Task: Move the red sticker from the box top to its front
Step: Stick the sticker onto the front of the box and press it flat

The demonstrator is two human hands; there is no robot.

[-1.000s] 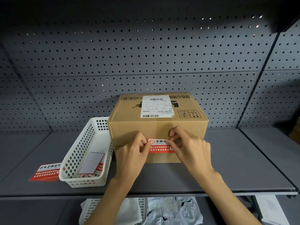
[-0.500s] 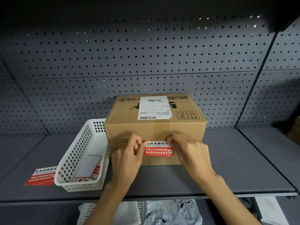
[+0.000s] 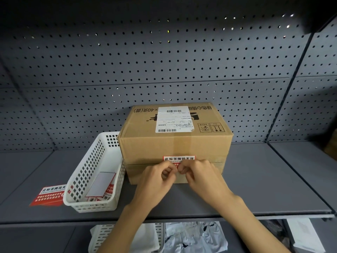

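Both hands, left hand (image 3: 156, 177) and right hand (image 3: 202, 175), press curled fingertips onto the red sticker (image 3: 179, 159), which already sits on the front face of the box (image 3: 145, 148) near the shelf (image 3: 255, 179) front edge, so seemingly only smoothing and letting go remain.

A stockroom or shop storage bay, judging by dark grey metal shelving (image 3: 255, 179) backed by perforated pegboard panels (image 3: 164, 61) split by upright posts. On the shelf a taped cardboard shipping box (image 3: 155, 147) with a white barcode label (image 3: 174, 119) on top stands against the back panel, with a white plastic mesh basket (image 3: 85, 172) of printed stickers just beside it toward the left edge. A lower shelf, seen below the front edge, holds crumpled silver plastic bags (image 3: 193, 236).
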